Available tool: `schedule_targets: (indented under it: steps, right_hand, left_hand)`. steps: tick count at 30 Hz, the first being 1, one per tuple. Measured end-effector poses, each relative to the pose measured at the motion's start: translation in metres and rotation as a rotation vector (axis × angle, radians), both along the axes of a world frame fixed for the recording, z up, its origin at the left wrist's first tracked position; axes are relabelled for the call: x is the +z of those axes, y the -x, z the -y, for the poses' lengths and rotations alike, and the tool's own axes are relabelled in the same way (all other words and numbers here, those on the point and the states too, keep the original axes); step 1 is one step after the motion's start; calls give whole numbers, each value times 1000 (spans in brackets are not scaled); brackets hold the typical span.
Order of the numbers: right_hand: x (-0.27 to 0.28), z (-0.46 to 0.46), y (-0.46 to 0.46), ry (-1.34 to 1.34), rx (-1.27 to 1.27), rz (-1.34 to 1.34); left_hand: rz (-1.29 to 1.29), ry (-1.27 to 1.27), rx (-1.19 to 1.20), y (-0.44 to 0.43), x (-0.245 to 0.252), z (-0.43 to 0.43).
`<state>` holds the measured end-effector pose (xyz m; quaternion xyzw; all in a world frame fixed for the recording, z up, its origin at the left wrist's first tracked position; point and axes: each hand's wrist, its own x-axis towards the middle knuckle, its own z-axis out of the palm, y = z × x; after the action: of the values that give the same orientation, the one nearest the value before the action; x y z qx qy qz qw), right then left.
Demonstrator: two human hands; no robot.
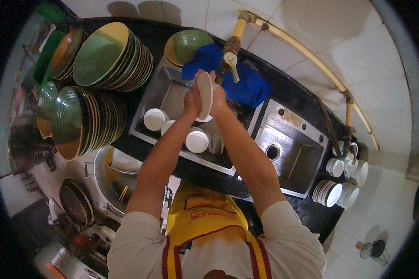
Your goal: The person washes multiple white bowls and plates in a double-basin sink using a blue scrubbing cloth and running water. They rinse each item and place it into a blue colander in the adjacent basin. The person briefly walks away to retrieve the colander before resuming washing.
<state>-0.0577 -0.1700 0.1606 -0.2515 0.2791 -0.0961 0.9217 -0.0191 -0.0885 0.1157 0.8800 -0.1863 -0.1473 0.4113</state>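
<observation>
Both my hands grip a small white dish (205, 96), held on edge over the left sink basin (173, 92) beneath the tap (230, 62). My left hand (192, 101) lies against its left face, while my right hand (219, 97) is at its right side. Several white cups or small bowls (155, 119) stand in the basin below, with a larger white one (197, 140) between my forearms. Next to that one, a few thin white dishes (215, 143) are on edge, partly hidden. A blue cloth (246, 85) is draped behind the hands, around the tap.
Tall stacks of green-and-brown plates (101, 59) stand on the black counter at left. Green bowls (188, 45) sit behind the basin. A second sink basin (289, 150) is to the right, with stacked white dishes (331, 193) beyond. A large metal pot (103, 174) is at lower left.
</observation>
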Motion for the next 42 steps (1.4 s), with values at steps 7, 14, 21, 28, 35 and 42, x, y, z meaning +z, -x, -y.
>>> schedule_targets:
  steps: [7,14,21,28,35,42]
  right_hand:
    - [50,-8,54,1164,90,-409]
    - [77,-2,62,1776,228,-465]
    - [68,33,149,1781,-11,-520]
    - [72,74,404,941,-529,-792]
    - [106,98,647,569,-1342,-1026]
    - [77,141,793,437,-1668,-951]
  left_hand:
    - [22,83,-45,-31,-21,-10]
    - [191,154,-154,-39,-92,-47]
    - [94,-476,-388,-53,-184,-58]
    - [-405,-502,-413,-68,-259,-58]
    - [-725,-333,-376,-88,-258,-60]
    - [-667,-281,-328,-85,-233,-58]
